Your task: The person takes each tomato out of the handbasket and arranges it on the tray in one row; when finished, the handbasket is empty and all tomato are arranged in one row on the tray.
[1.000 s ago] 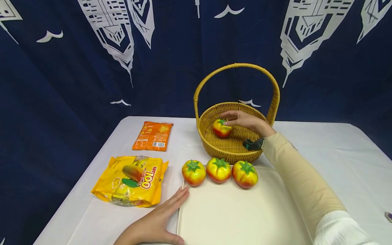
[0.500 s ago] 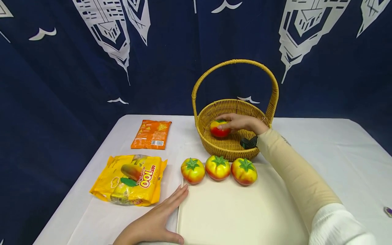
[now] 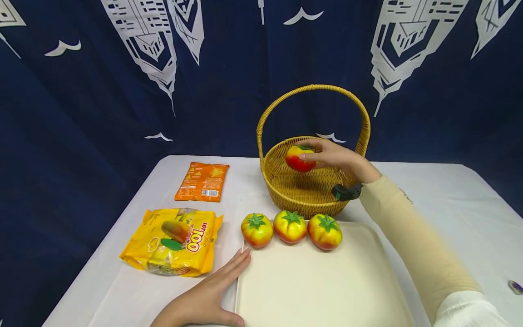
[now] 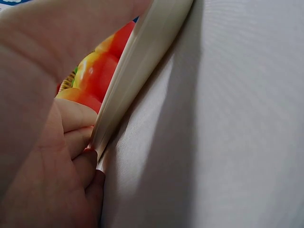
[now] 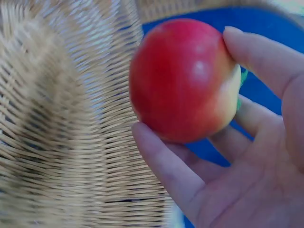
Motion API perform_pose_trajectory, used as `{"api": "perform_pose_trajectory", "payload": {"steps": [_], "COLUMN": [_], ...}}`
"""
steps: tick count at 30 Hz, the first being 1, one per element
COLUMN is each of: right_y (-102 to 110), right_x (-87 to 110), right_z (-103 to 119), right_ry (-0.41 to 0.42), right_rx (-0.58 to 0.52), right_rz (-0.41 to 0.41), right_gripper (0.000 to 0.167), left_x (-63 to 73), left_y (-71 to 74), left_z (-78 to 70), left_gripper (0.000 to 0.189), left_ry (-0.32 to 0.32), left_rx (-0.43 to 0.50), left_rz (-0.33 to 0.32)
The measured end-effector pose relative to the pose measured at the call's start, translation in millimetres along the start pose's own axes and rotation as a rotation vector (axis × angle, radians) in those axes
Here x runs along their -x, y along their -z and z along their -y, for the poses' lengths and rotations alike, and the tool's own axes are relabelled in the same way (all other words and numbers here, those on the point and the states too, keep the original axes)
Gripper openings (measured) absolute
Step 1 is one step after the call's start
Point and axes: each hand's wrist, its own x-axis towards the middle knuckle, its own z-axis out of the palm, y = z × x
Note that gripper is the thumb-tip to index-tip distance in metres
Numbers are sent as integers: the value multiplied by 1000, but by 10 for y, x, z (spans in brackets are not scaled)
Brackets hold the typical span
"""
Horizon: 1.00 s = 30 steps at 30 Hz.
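Observation:
In the head view my right hand (image 3: pixel 333 156) grips a red-and-yellow toy tomato (image 3: pixel 298 160) just above the floor of the wicker basket (image 3: pixel 282 200). Thumb and fingers surround this tomato (image 5: pixel 183 80) in the right wrist view, its green leafy top mostly hidden. Three similar tomatoes (image 3: pixel 289 227) sit in a row along the far edge of the cream tray (image 3: pixel 323 286). My left hand (image 3: pixel 208 293) rests at the tray's left edge with fingers extended. The left wrist view shows its fingers (image 4: pixel 78 142) touching the tray's rim (image 4: pixel 128 71).
A yellow food packet (image 3: pixel 173 242) lies left of the tray, with an orange snack packet (image 3: pixel 203 181) behind it. The basket's tall handle (image 3: pixel 313 87) arches over the right hand's area. A small purple object (image 3: pixel 515 287) lies at the table's right edge.
My right hand has taken hold of the tomato in the basket and raised it, tilting its red side forward. The left hand and the row of tomatoes have stayed put.

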Motion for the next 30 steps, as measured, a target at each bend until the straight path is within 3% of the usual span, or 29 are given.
{"api": "perform_pose_trajectory", "payload": {"steps": [6, 15, 24, 27, 30], "right_y": [17, -117, -398, -448, -469], "right_x": [603, 1467, 1762, 1785, 1794], "right_z": [113, -46, -390, -478, -547], "right_ry": [67, 63, 5, -7, -5], "right_rx": [123, 164, 203, 229, 251], "right_rz": [-137, -277, -332, -326, -303], "right_gripper": [57, 55, 56, 56, 56], "left_x": [7, 9, 11, -5, -25], "left_y": [-14, -5, -9, -4, -5], "left_z": [15, 16, -11, -24, -18], "left_gripper": [109, 111, 111, 112, 113], "left_ry": [-12, 15, 117, 109, 57], "left_rx": [-17, -24, 61, 46, -1], "left_rz": [12, 17, 47, 46, 26]}}
